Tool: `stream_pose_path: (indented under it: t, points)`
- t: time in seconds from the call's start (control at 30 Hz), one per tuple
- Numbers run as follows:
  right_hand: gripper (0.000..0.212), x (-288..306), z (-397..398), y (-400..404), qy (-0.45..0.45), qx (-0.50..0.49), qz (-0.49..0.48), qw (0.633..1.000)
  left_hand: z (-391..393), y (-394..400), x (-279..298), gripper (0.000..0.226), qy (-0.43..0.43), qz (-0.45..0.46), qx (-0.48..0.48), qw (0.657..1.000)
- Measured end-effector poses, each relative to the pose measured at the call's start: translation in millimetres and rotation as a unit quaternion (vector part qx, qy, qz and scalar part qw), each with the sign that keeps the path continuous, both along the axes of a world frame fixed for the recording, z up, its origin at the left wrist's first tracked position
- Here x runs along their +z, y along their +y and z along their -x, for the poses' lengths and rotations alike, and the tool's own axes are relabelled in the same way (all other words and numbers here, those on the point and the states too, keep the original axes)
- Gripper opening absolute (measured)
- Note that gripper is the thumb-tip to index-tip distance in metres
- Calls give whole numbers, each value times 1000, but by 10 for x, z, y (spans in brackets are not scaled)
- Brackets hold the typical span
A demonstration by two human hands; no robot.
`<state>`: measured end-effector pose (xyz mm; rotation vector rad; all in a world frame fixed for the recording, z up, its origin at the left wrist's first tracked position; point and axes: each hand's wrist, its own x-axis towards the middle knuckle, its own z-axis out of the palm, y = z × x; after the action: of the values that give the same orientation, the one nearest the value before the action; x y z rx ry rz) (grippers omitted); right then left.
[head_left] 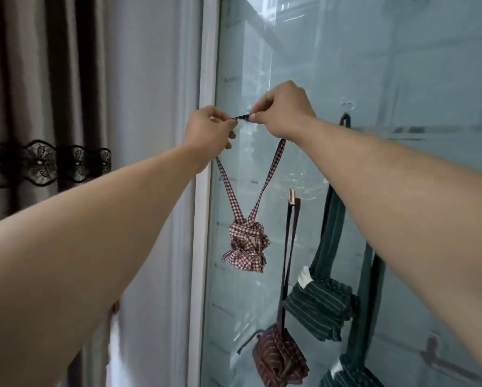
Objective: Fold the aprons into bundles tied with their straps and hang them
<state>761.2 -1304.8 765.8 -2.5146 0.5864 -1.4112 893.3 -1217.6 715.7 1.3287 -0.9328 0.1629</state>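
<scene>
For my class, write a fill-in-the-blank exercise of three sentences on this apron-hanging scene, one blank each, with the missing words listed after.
1. The left hand and the right hand pinch the strap of the ______-patterned apron bundle.
2. The dark green bundle has a ______ pattern.
3. The reddish-brown bundle hangs ______ than the held one.

Missing words: checked; striped; lower

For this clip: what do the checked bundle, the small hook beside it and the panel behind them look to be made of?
Checked bundle: soft woven cloth, likely cotton gingham, matte; it crumples and ruffles, and its strap hangs limp. Small hook: looks like metal, coppery finish with a bright glint; coated plastic is possible. Panel: glass, glossy and greenish; it shows reflections.
</scene>
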Motion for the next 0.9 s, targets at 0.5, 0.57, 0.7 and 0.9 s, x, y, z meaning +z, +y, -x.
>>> stream_pose_path:
  t: [0.5,0.57,0.7,0.9]
  points:
    - [3,53,-475,-136,-1,-164,120,979,-505,-471,-122,8,2,4,-69,998]
    - [3,53,-466,-123,8,-163,123,979,-506,-472,-160,10,4,5,-92,996]
    - [11,34,-444,-84,25,-178,128,975,-462,-435,-166,11,7,-16,-104,994]
    - [20,-72,-405,-5,56,-247,155,955,-336,-346,-201,14,5,-61,-110,992]
